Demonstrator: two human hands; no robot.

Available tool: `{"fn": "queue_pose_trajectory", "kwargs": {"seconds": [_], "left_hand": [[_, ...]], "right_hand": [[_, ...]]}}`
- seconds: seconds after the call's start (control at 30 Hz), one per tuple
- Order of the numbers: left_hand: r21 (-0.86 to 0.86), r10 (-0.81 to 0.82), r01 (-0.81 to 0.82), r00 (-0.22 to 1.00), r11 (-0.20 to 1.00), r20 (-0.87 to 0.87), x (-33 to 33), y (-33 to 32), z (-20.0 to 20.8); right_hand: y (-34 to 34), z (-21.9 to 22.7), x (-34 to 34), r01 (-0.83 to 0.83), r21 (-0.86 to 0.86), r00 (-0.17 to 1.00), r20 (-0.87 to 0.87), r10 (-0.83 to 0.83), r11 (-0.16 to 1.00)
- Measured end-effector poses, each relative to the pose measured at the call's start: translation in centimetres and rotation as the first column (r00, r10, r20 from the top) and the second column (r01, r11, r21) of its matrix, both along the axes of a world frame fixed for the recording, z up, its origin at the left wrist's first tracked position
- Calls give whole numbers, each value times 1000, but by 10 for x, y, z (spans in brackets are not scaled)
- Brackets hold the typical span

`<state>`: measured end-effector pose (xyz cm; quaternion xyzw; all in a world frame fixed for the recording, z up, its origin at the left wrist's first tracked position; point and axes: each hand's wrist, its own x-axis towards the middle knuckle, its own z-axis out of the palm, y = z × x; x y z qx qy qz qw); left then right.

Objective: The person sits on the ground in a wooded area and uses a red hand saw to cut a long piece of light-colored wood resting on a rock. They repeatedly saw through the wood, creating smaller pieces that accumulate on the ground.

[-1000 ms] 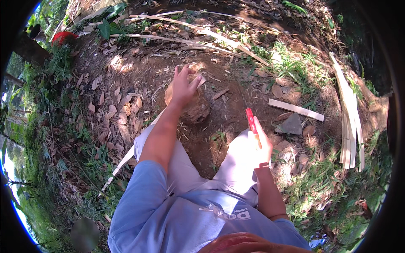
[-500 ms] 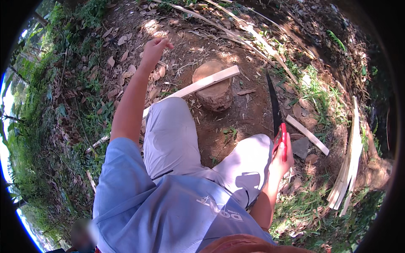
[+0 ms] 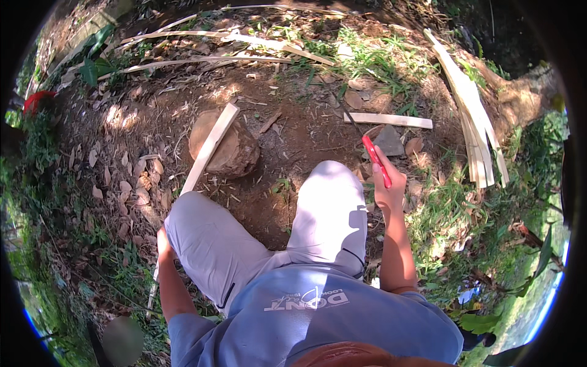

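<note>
In my right hand (image 3: 391, 186) is a long-bladed tool with a red handle (image 3: 376, 161); its thin dark blade (image 3: 351, 119) points up and left, seen nearly edge-on. Whether it is a saw or a knife does not show. A pale wooden strip (image 3: 211, 145) rests slantwise across a round log stump (image 3: 235, 153), and its near part runs down behind my left knee. Beside that knee is my left hand (image 3: 164, 243), close to the strip; its fingers are hidden, so any grip on the strip cannot be seen.
A short pale wood piece (image 3: 391, 120) lies beyond a grey stone (image 3: 389, 140) on the right. Farther right, a bundle of split strips (image 3: 471, 116) leans near a tree root (image 3: 526, 98). Long strips (image 3: 257, 41) cross the far ground. Dry leaves (image 3: 140, 189) litter the left.
My left hand has come down from beyond the stump to beside my left knee. My view has turned right, and the tool's blade now shows edge-on in my right hand.
</note>
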<state>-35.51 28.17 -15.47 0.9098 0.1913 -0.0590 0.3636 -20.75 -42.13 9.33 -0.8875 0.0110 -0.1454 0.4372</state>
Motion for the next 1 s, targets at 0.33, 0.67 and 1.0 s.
{"fn": "queue_pose_trajectory", "kwargs": {"seconds": [0.33, 0.67, 1.0], "left_hand": [[-307, 131, -99, 988, 947, 86, 101, -42, 61], [304, -271, 168, 902, 938, 338, 185, -121, 150], [394, -225, 98, 930, 914, 291, 213, -221, 170]], "right_hand": [[-62, -139, 37, 329, 844, 944, -286, -164, 423], [-100, -122, 38, 443, -105, 874, -169, -455, 890], [-261, -133, 138, 251, -599, 952, 12, -306, 760]]}}
